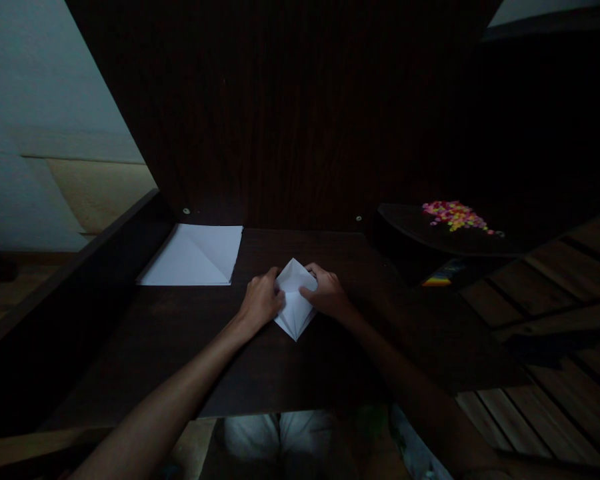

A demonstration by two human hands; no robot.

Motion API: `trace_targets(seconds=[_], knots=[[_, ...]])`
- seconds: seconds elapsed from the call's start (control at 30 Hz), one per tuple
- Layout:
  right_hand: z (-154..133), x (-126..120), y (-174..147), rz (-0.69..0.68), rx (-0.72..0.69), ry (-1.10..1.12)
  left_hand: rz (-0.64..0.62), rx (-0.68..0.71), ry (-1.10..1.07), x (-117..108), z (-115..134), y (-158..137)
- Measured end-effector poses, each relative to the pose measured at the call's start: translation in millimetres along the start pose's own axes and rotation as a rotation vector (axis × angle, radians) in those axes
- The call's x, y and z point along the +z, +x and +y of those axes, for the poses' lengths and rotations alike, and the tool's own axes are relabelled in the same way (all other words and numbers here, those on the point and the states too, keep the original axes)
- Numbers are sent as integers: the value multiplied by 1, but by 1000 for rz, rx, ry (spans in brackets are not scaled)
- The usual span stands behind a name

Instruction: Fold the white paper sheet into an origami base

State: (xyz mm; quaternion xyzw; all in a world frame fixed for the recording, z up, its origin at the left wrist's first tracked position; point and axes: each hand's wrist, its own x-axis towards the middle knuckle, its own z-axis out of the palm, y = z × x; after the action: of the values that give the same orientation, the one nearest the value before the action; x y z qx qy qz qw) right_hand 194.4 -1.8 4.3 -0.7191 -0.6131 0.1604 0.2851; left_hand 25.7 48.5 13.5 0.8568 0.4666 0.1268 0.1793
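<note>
A white sheet of folded paper (295,313), diamond-shaped with a crease down its lower half, is between my two hands over the dark desk. On its left edge, my left hand (263,297) grips it with the thumb in front and the fingers curled behind. My right hand (327,291) pinches the right edge, its thumb lying across the paper near the middle. The fingertips behind the paper are partly hidden. One point of the diamond faces away from me, the other toward me.
A stack of white paper (193,257), its top sheet creased diagonally, lies at the desk's back left. Small pink, red and yellow pieces (455,215) are heaped on a curved shelf (410,223) at right. A tall dark panel (290,120) rises behind the desk (180,340).
</note>
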Motion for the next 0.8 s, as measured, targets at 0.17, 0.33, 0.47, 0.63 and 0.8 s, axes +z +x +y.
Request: trace_targets(seconds=[0.17,0.33,0.47,0.63,0.8], knots=[[3,1,1,17,-5,-7,-30,-10,53,-4,5,-1],[4,-3,10,-51,-63,9,-71,-14,73,-5,1,1],[4,-8,20,-136,-121,-28,-90,12,30,-6,-4,3],[2,-15,31,-261,-73,6,-84,25,-18,-6,-6,5],[-8,-21,37,-341,-43,-86,-84,31,5,-3,-7,4]])
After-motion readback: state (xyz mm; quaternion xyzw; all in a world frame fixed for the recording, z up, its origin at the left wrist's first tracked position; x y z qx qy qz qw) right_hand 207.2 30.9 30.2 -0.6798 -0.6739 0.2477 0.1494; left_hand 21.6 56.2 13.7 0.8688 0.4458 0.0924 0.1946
